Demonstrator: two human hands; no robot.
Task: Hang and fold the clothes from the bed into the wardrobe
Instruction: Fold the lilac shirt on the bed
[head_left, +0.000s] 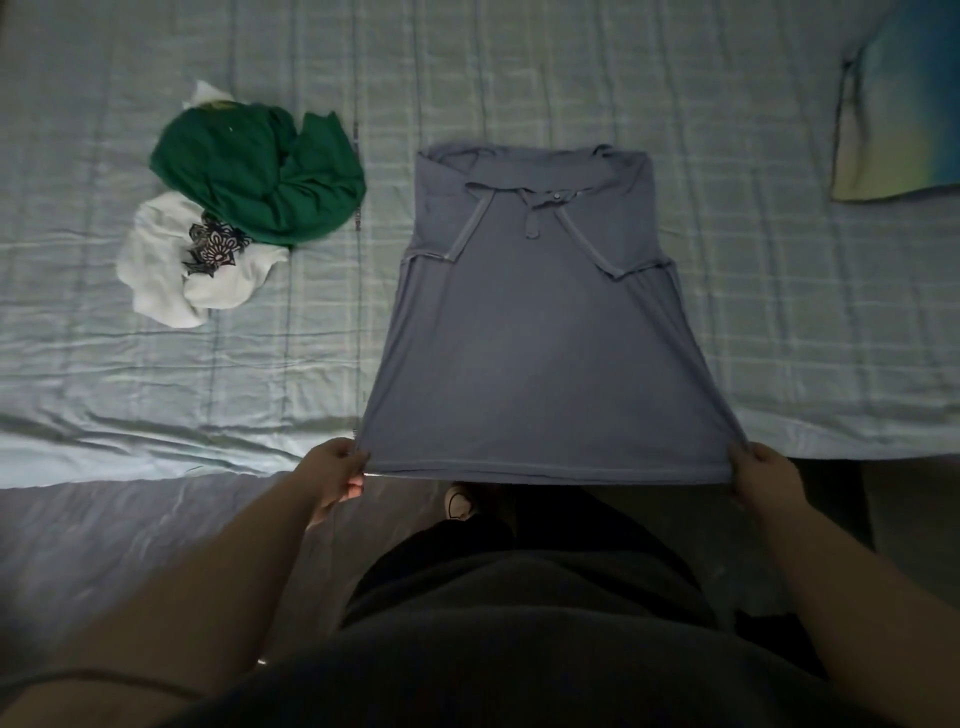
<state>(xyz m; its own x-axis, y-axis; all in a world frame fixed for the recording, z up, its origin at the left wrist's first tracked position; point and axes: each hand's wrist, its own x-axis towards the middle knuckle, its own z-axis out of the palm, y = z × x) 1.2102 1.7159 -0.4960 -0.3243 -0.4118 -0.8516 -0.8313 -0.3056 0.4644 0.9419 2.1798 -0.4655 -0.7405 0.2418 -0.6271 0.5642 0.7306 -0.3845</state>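
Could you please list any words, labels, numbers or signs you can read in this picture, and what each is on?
None can be read.
bed sheet: a thin line of print along one stripe, too small to read.
white garment: a dark ornament, no letters.

Your grey-blue shirt lies spread flat on the bed, with both sleeves folded inward over the body and a small button showing near the collar end, which is farthest from you. Its hem reaches past the bed's near edge and is stretched taut between your left grip and right grip — each pinches a bottom corner. Well apart to its left, a crumpled green garment rests partly on a crumpled white garment with a dark floral print.
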